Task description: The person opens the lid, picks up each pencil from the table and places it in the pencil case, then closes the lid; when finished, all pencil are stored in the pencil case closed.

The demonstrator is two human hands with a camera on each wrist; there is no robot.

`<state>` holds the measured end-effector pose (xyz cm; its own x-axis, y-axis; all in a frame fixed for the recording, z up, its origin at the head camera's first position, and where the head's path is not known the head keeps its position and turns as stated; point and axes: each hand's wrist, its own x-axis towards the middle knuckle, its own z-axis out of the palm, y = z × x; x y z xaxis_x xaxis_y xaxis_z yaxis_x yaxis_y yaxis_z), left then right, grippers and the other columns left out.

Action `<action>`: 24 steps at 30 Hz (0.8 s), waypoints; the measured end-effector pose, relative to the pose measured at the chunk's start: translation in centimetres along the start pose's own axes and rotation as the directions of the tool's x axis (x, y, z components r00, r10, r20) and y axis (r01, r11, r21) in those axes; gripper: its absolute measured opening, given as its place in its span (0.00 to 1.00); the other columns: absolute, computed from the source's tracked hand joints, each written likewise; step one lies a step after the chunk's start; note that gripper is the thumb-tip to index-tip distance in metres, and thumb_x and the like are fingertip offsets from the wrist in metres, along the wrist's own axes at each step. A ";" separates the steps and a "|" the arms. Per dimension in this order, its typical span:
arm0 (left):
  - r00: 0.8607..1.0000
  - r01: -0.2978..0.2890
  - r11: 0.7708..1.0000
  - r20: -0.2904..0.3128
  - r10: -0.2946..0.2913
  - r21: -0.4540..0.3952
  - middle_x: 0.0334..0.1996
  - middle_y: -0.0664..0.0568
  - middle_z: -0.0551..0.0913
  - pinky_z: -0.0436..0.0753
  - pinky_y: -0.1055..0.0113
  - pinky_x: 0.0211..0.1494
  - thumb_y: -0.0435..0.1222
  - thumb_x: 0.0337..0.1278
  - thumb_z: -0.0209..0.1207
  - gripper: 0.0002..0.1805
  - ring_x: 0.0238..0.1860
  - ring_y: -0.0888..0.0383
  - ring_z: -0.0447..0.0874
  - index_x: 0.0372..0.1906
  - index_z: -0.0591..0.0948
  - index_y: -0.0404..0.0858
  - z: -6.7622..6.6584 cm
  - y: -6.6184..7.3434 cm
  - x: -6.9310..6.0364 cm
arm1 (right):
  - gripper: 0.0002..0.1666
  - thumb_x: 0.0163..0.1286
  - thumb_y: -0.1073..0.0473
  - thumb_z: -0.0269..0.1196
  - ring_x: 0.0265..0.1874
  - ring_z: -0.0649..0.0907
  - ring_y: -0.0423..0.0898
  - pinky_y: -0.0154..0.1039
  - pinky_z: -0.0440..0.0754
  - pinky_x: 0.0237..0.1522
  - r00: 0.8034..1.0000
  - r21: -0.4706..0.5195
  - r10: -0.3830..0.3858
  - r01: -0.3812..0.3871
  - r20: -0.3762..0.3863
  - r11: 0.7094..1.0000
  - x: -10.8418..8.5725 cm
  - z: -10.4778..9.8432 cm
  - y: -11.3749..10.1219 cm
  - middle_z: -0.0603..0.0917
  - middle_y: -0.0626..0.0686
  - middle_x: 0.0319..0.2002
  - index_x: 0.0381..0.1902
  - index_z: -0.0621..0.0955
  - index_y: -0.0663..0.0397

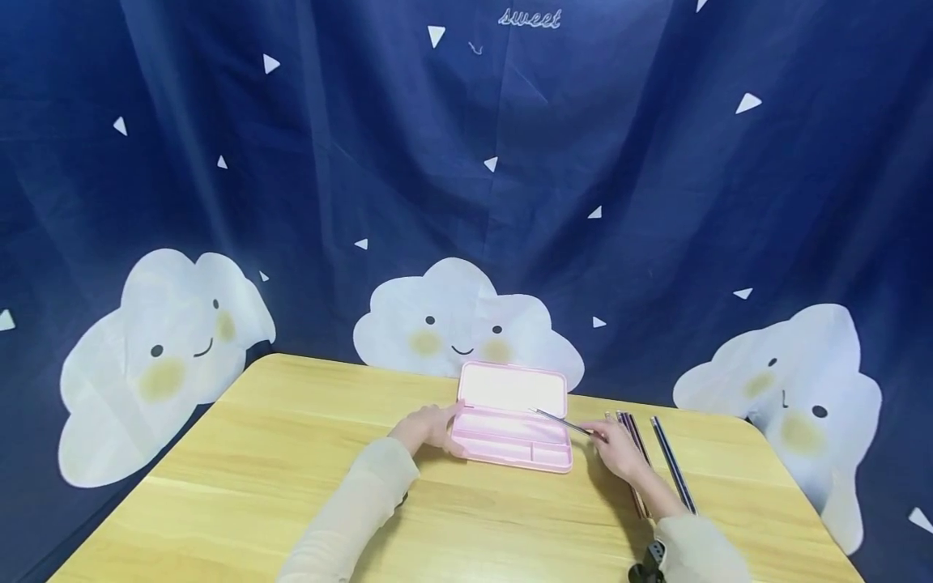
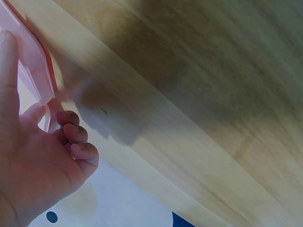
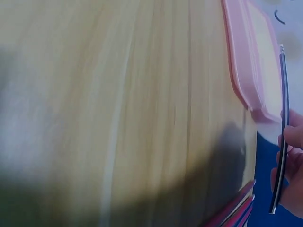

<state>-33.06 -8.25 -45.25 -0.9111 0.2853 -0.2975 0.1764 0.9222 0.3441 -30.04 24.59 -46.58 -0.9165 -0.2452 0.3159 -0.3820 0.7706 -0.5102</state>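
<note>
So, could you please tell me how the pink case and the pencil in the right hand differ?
The pink case is wide and pale, whereas the pencil is slim and dark. The case lies open on the table; the pencil is held up in the right hand. Both are gripped, the case by the left hand.

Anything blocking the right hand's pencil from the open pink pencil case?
Nothing visible. In the head view, the pencil in the right hand overlaps the open pink pencil case; the left hand grips the case's left end, and the loose pencils lie off to the right.
</note>
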 end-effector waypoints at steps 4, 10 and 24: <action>1.000 -0.008 1.000 -0.015 0.008 0.005 0.62 0.34 0.65 0.67 0.46 0.61 0.59 0.31 0.68 0.55 0.62 0.40 0.64 0.70 0.56 0.51 -0.1 0.0 0.1 | 0.15 0.56 0.77 0.55 0.33 0.76 0.51 0.48 0.74 0.41 0.999 0.014 -0.032 0.032 -0.006 0.999 0.9 0.6 -0.8 0.80 0.56 0.30 0.40 0.83 0.65; 1.000 -0.002 1.000 -0.019 0.002 0.000 0.61 0.34 0.66 0.68 0.46 0.60 0.59 0.29 0.69 0.56 0.62 0.40 0.64 0.70 0.57 0.51 0.3 0.1 -0.1 | 0.16 0.55 0.76 0.55 0.32 0.73 0.48 0.42 0.71 0.38 0.999 0.033 -0.021 0.020 0.049 0.999 1.7 2.0 -2.2 0.77 0.54 0.28 0.39 0.84 0.61; 1.000 0.000 1.000 -0.027 0.000 0.009 0.60 0.34 0.67 0.69 0.46 0.59 0.59 0.29 0.69 0.56 0.60 0.40 0.66 0.70 0.57 0.51 0.2 0.0 0.1 | 0.18 0.49 0.77 0.58 0.26 0.71 0.42 0.38 0.71 0.34 0.990 0.023 -0.120 0.119 0.080 0.993 3.4 4.3 -3.5 0.74 0.49 0.23 0.38 0.84 0.61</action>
<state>-33.09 -8.15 -45.48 -0.9209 0.2782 -0.2731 0.1796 0.9245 0.3363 -32.37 18.50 -47.15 -0.8705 -0.3821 0.3103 -0.4907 0.7221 -0.4876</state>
